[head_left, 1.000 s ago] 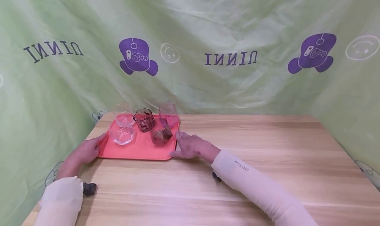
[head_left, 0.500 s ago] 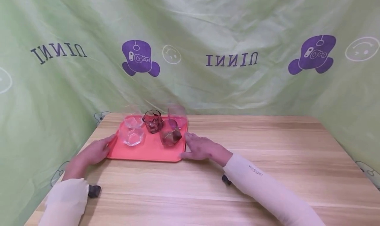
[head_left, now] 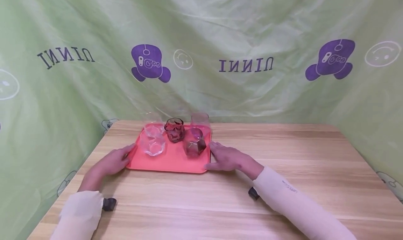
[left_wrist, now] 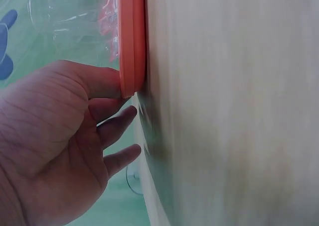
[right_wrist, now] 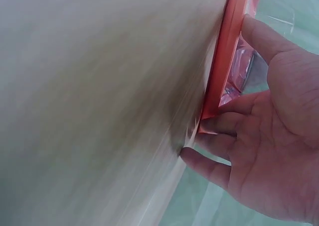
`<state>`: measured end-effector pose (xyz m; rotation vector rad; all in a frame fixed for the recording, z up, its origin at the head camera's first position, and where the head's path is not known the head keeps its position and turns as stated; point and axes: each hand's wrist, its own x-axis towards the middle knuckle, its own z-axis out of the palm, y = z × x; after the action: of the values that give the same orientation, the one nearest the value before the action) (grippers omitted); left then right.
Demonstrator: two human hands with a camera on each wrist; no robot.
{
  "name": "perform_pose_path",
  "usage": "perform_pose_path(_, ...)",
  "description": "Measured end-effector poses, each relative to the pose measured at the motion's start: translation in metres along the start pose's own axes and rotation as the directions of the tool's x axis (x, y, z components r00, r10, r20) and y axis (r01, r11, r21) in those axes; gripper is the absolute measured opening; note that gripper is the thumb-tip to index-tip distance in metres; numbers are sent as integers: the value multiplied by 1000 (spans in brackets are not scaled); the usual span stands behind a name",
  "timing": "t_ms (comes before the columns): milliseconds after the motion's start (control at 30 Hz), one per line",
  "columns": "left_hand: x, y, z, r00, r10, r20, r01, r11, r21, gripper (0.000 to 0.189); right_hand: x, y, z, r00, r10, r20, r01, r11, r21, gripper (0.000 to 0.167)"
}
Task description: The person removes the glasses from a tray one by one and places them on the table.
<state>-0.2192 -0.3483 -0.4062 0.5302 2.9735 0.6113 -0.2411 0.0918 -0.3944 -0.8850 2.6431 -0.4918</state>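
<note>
A red-orange rectangular tray [head_left: 170, 164] lies on the wooden table, carrying several drinking glasses. My left hand [head_left: 116, 160] holds its left side; in the left wrist view the thumb [left_wrist: 102, 81] is on the rim, with fingers bent below it. On the opposite side, my right hand [head_left: 230, 158] grips the near right corner, thumb at the front edge and fingers along the side. Two clear glasses stand on the tray's left, the nearer one a faceted glass [head_left: 154, 147]. A dark purple wavy glass [head_left: 174, 129] is mid-tray. Rightward are a smoky faceted glass [head_left: 195, 147] and a pinkish glass [head_left: 201, 119].
The pale wooden table [head_left: 283, 198] extends toward the person and far to the right. A green printed curtain [head_left: 201, 23] hangs behind it and along both sides. Dark wrist-worn devices show beneath the sleeves.
Both hands have moved the tray to the right across the table, with the glasses riding on it. The hands keep their places at its sides.
</note>
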Motion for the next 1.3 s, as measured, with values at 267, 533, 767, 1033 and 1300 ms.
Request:
perform_pose_path(267, 9, 24, 9, 1000, -2, 8, 2, 1000, 18, 56, -15, 14, -7, 998, 59, 10, -59, 998, 30, 100)
perform_pose_path(533, 19, 37, 16, 1000, 13, 8, -14, 996, 92, 57, -27, 28, -16, 998, 58, -4, -58, 997, 52, 98)
perform_pose_path(767, 20, 51, 20, 999, 2, 38, -4, 999, 44, 58, -40, 40, -16, 998, 67, 17, -68, 994, 80, 101)
perform_pose_path(1033, 26, 67, 25, 998, 9, 61, -11, 999, 33, 60, -52, 56, -17, 1000, 15, -14, -14, 994, 104, 100)
perform_pose_path(1300, 31, 77, 29, 995, -19, 98, 20, 1000, -3, 67, -65, 69, -22, 999, -4, -43, 9, 993, 119, 97)
